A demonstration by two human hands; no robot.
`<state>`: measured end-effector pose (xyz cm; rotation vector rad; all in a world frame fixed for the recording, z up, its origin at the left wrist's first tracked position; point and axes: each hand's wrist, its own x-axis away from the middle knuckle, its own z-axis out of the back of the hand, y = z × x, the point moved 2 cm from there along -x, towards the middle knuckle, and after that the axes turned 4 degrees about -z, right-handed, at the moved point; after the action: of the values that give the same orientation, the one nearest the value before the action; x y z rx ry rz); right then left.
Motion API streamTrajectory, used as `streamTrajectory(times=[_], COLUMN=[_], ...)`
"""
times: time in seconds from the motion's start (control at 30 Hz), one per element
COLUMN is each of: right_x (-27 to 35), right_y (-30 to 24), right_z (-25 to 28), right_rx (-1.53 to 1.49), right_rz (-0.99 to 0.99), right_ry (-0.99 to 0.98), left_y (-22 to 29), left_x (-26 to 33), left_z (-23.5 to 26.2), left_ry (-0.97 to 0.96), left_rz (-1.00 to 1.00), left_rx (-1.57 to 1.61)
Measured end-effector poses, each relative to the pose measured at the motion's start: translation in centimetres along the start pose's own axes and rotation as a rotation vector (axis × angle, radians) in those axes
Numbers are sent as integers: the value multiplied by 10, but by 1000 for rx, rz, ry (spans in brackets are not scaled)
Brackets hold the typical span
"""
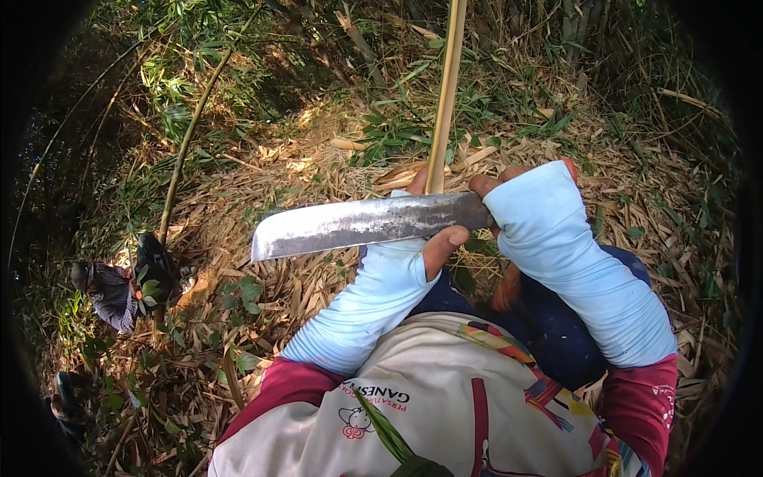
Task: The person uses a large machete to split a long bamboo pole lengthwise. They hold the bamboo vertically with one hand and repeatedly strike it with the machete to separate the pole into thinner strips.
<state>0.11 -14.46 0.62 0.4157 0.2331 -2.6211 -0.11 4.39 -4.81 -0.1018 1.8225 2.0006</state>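
Note:
My right hand [528,199], in a pale blue sleeve that covers most of it, is closed on a machete. The broad, dark-stained blade [350,226] lies almost level, its blunt tip pointing left. Behind the blade, my left hand [442,250] is wrapped round the lower part of a long split bamboo strip [445,95]. Its thumb shows below the blade and some fingers show above it. The strip stands nearly upright and leads away from me. Where it passes behind the blade, its lower end is hidden.
Dry bamboo leaves [318,175] cover the ground. At the left, another person [119,294] in a checked shirt is low to the ground beside a slender bamboo stem [187,143]. Bamboo clumps [572,40] rise at the back. Below my hands, a bare foot [506,288] partly shows.

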Motion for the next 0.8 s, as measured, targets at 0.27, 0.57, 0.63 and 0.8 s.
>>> streamTrajectory(times=[0.27, 0.57, 0.63, 0.8], right_x=[0, 1, 1, 1], right_y=[-1, 1, 1, 0], right_z=[1, -3, -5, -6], right_rx=[-17, -3, -17, -31], right_rz=[-36, -11, -26, -42], right_ry=[-91, -8, -24, -27], left_y=[2, 3, 2, 1], left_x=[-1, 2, 2, 6], left_z=[0, -3, -3, -5], left_ry=[17, 74, 85, 130], left_rz=[-46, -34, -48, -47], left_rx=[-122, -87, -106, -157])
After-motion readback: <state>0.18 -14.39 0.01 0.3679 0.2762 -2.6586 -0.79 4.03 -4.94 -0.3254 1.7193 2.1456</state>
